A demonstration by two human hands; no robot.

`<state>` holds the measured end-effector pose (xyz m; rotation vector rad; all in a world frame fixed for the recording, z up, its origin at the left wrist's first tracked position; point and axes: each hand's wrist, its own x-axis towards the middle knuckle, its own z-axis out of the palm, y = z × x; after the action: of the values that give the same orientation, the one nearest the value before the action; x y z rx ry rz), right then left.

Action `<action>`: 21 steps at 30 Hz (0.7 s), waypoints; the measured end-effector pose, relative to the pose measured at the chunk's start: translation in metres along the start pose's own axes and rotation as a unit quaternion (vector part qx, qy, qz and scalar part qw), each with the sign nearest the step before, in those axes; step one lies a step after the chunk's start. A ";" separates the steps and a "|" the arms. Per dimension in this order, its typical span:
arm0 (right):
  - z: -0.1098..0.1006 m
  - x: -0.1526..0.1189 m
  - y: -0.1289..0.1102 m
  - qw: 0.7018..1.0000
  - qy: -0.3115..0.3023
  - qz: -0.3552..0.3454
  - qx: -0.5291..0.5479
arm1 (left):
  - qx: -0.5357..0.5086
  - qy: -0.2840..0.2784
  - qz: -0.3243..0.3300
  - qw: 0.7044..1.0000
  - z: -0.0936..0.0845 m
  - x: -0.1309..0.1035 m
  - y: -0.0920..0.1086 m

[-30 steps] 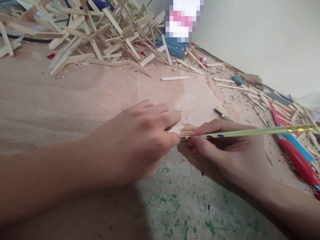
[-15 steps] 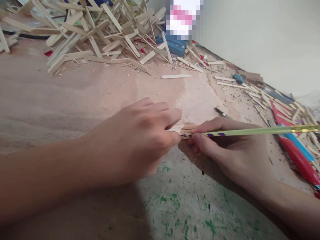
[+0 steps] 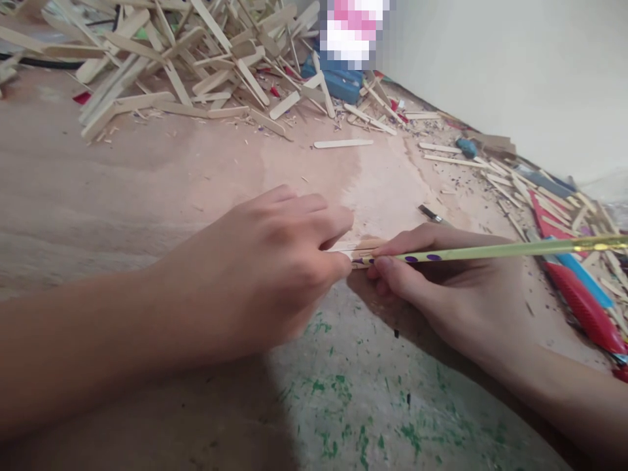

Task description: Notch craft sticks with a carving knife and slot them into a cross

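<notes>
My right hand (image 3: pixel 436 275) pinches a pale yellow-green pencil (image 3: pixel 510 250) with purple dots and a gold end pointing right. Its lower end reaches the small gap between my hands. There a wooden craft stick (image 3: pixel 360 246) shows in part on the table, with thin lines on it. My left hand (image 3: pixel 289 261) is closed, its curled fingers holding the stick down from the left. Those fingers cover most of the stick, and the pencil's point is hidden. Just beyond my right hand lies a small dark-tipped metal piece (image 3: pixel 430 212).
A heap of craft sticks (image 3: pixel 196 59) spreads across the back left, beside a blue block (image 3: pixel 341 84). One loose stick (image 3: pixel 343 144) lies in front of it. On the right are a red-handled tool (image 3: pixel 583 304), a blue strip (image 3: pixel 583 278) and scattered sticks. Green paint marks the table (image 3: pixel 353 392).
Both hands keep nearly the same pose on the stick and pencil. The whole view has shifted slightly, so everything sits a little higher and further left.
</notes>
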<state>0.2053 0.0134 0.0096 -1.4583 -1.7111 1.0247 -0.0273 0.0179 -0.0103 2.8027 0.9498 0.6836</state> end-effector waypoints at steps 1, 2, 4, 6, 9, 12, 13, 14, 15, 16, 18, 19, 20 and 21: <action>0.000 0.000 0.000 1.000 -0.002 0.002 0.001 | 0.000 0.000 -0.002 1.000 0.000 0.000 0.000; 0.000 0.000 -0.001 1.000 -0.001 0.003 -0.003 | 0.000 -0.001 -0.004 1.000 0.000 0.000 0.000; 0.000 0.000 -0.001 1.000 -0.001 0.009 -0.017 | -0.002 -0.009 -0.007 1.000 0.000 0.001 0.000; -0.001 0.000 -0.001 1.000 0.000 0.009 -0.014 | -0.002 -0.009 -0.006 1.000 -0.001 0.001 0.000; -0.001 -0.001 0.002 1.000 0.002 0.003 0.013 | -0.002 -0.010 -0.002 1.000 -0.002 0.001 0.000; -0.001 -0.002 0.005 1.000 -0.005 -0.002 0.005 | -0.004 -0.014 0.000 1.000 -0.002 0.001 0.000; -0.001 -0.002 0.005 1.000 -0.007 -0.004 0.003 | -0.005 -0.014 0.000 1.000 -0.002 0.001 0.000; -0.001 -0.001 0.005 1.000 -0.002 -0.007 0.004 | -0.006 -0.014 0.001 1.000 -0.001 0.001 0.000; -0.001 -0.001 0.004 1.000 0.000 -0.007 0.005 | -0.006 -0.012 0.000 1.000 -0.001 0.001 0.000; -0.001 0.000 0.002 1.000 0.000 -0.005 0.004 | -0.005 -0.007 -0.001 1.000 0.000 0.001 -0.001; -0.001 0.002 -0.001 1.000 -0.004 -0.001 -0.001 | -0.004 0.001 0.002 1.000 0.002 0.000 -0.001; -0.002 0.002 -0.002 1.000 -0.008 0.002 -0.006 | -0.003 0.004 0.002 1.000 0.002 0.000 -0.001; -0.002 0.003 -0.003 1.000 -0.014 0.001 -0.009 | -0.003 0.005 0.002 1.000 0.002 0.000 -0.001; -0.002 0.003 -0.004 1.000 -0.017 -0.001 -0.011 | -0.003 0.003 0.002 1.000 0.002 0.000 0.000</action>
<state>0.2051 0.0166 0.0138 -1.4607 -1.7511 1.0387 -0.0266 0.0184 -0.0120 2.7988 0.9427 0.6948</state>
